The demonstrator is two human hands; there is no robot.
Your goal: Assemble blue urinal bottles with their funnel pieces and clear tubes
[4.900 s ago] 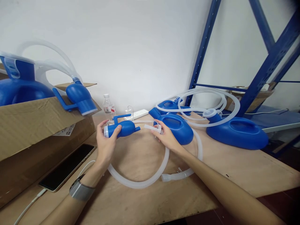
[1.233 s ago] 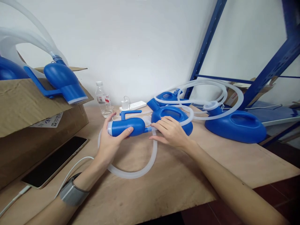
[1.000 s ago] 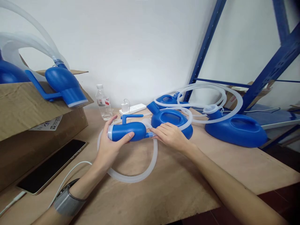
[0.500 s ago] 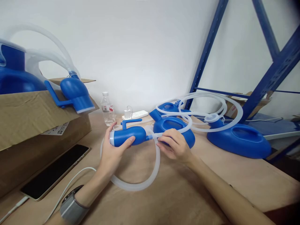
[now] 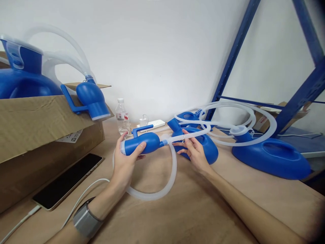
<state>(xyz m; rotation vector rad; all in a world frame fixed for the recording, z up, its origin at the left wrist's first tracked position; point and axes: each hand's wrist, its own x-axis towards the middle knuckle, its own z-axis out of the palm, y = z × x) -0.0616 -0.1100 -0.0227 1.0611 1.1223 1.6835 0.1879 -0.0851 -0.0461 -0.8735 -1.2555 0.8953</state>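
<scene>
Head view: Above the worktop [image 5: 162, 217], my left hand [image 5: 124, 164] grips the blue cup [image 5: 148, 142]; my right hand [image 5: 198, 156] curls at the hose [image 5: 176, 138] on its spout, fingertips at a metal clip [image 5: 183, 140]. A steady cup and straight hose should help.
</scene>
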